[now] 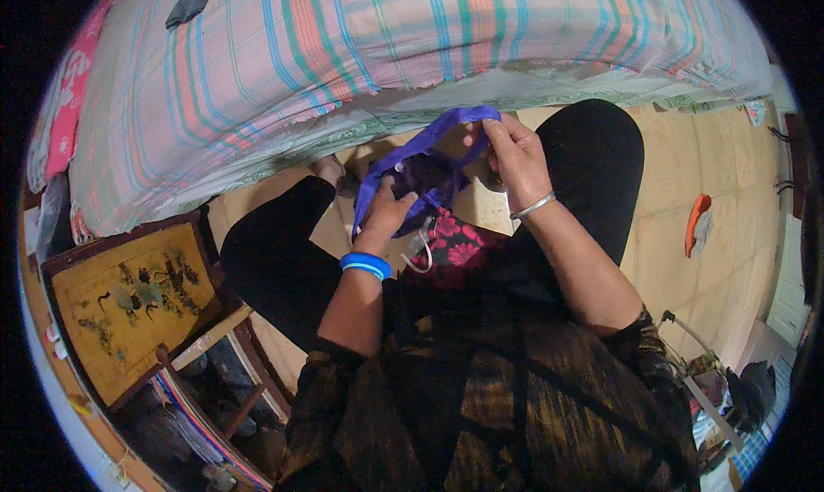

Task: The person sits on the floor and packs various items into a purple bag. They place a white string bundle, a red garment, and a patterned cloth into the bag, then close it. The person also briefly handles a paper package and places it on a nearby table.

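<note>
In front of me, between my bent knees, is a purple cloth bag (418, 146) with a dark inside. My right hand (518, 154), a metal bangle at its wrist, pinches a raised purple strap of the bag between thumb and fingers. My left hand (386, 212), with blue bands at the wrist, grips the bag's near left side; its fingertips are partly lost against the dark opening. Black cloth with a pink flower pattern (454, 238) lies at my lap just below the bag. A white cord loop (421, 254) hangs beside the left wrist.
A bed with a plaid cover (412, 35) spans the far side, a dark grey cloth (192, 3) on it. At left stands a wooden cabinet with a worn yellow panel (135, 292). An orange and grey object (698, 225) lies on the tiled floor (669, 164) at right.
</note>
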The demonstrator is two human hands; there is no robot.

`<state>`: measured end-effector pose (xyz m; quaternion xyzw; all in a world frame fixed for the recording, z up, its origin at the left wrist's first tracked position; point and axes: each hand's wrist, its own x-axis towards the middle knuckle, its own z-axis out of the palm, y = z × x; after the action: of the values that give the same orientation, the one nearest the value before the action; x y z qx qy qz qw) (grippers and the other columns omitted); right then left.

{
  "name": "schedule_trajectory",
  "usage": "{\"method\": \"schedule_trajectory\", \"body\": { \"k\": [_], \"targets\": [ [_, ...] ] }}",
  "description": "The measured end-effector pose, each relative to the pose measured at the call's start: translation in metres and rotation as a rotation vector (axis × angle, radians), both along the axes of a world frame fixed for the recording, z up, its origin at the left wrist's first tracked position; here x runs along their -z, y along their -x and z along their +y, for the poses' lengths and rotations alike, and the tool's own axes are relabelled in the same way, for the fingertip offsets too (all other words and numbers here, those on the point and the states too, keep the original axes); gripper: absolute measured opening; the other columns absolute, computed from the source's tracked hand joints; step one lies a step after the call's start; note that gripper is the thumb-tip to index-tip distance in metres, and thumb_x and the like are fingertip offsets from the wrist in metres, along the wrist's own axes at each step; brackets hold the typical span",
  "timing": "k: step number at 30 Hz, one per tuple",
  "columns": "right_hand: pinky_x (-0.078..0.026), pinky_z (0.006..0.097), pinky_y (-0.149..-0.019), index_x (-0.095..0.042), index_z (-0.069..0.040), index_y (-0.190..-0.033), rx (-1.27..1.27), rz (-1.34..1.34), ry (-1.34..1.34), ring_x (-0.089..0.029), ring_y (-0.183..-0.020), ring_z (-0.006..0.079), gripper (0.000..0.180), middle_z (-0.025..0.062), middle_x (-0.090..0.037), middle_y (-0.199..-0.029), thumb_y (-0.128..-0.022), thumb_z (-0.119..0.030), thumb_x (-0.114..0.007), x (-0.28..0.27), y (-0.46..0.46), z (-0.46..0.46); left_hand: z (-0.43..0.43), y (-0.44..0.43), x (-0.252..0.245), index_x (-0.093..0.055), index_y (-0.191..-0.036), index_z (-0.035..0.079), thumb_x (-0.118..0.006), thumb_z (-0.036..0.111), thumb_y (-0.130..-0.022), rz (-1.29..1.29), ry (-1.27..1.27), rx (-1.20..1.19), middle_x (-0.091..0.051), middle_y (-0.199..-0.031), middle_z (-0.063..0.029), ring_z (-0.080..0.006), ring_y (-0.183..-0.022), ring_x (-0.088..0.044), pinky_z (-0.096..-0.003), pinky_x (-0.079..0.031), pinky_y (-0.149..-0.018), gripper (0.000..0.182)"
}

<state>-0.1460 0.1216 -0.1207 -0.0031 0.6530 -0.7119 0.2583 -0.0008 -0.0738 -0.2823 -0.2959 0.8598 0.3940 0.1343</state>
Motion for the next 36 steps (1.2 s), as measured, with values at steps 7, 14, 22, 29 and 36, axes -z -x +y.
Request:
{"method": "schedule_trajectory", "body": {
  "k": [7,14,22,29,36],
  "targets": [
    [-0.037,0.0196,-0.059,-0.071,-0.007,-0.098,0.095,0.106,-0.018,-0.046,-0.066,0.0025,0.022,-0.0045,-0.067,-0.083,-0.101,-0.025,-0.058,0.006,0.004,-0.002,0.004,-0.007,-0.051,-0.071,-0.093,0.001,-0.060,0.046,-0.092,-0.226,0.011,0.518,-0.070,-0.087,-0.0199,-0.0425,-0.091,-0.064,-0.0480,-0.050,-0.081,0.047],
    [-0.043,0.0225,-0.061,-0.068,-0.003,-0.084,-0.085,0.277,-0.054,-0.051,-0.065,0.0047,0.019,-0.0035,-0.061,-0.070,-0.095,-0.019,-0.068,-0.005,0.006,-0.009,0.024,-0.057,-0.140,-0.075,-0.073,0.012,-0.067,0.039,-0.084,0.038,0.584,0.820,-0.069,-0.074,-0.0120,-0.0333,-0.090,-0.063,-0.0538,-0.040,-0.097,0.030],
    [-0.032,0.0224,-0.051,-0.056,-0.005,-0.133,-0.332,-0.438,0.509,-0.038,-0.049,0.0057,0.035,-0.0039,-0.046,-0.065,-0.101,-0.020,-0.058,-0.054,0.032,-0.004,0.006,-0.091,-0.254,-0.071,-0.091,0.006,-0.077,0.022,-0.074,0.016,0.624,0.650,-0.063,-0.123,-0.0147,-0.0365,-0.126,-0.051,-0.0581,-0.034,-0.110,0.025],
    [-0.038,0.0245,-0.054,-0.035,-0.011,-0.153,-0.138,-0.166,0.586,-0.045,-0.052,0.0087,0.052,-0.0003,-0.052,-0.068,-0.103,-0.016,-0.049,-0.063,0.019,0.021,-0.013,-0.094,-0.276,-0.064,-0.085,0.004,-0.074,0.004,-0.071,0.121,0.729,0.504,-0.055,-0.139,-0.0169,-0.0406,-0.136,-0.043,-0.0538,-0.029,-0.117,0.017],
    [-0.050,0.0247,-0.062,-0.044,-0.009,-0.148,0.069,-0.233,0.251,-0.062,-0.066,0.0113,0.047,0.0040,-0.065,-0.084,-0.102,-0.016,-0.053,-0.045,-0.001,0.039,-0.005,-0.077,-0.223,-0.070,-0.094,0.008,-0.076,0.014,-0.073,0.140,0.734,0.679,-0.056,-0.138,-0.0125,-0.0373,-0.141,-0.040,-0.0535,-0.028,-0.117,0.022]
  ]
}}
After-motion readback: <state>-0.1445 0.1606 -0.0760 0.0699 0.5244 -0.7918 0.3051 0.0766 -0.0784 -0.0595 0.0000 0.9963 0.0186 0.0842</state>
